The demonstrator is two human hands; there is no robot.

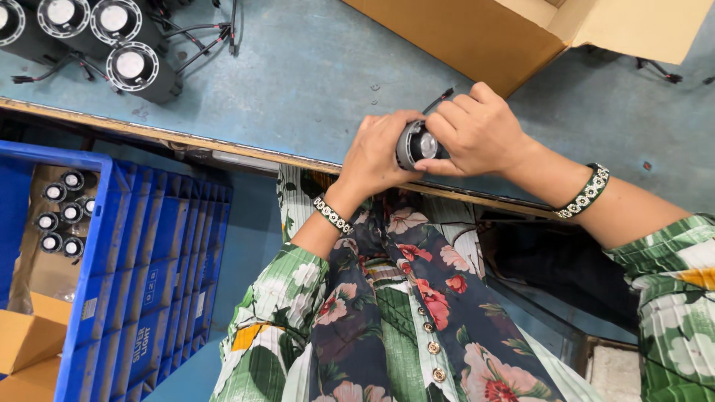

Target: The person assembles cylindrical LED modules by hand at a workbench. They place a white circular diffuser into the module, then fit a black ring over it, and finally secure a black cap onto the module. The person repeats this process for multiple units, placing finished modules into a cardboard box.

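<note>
Both my hands hold one small round lamp unit point(415, 144), grey-rimmed with a pale lens, just above the near edge of the blue-grey table point(313, 82). My left hand point(376, 152) wraps its body from the left. My right hand point(477, 128) grips it from the right, with fingers over the top. A thin black wire point(439, 98) sticks out behind the unit. Each wrist wears a patterned bangle.
Three similar black lamp units with wires point(130, 67) lie at the table's far left. An open cardboard box point(521, 30) stands at the back right. A blue plastic crate point(141, 260) at my left holds several more units point(61, 219) and cardboard.
</note>
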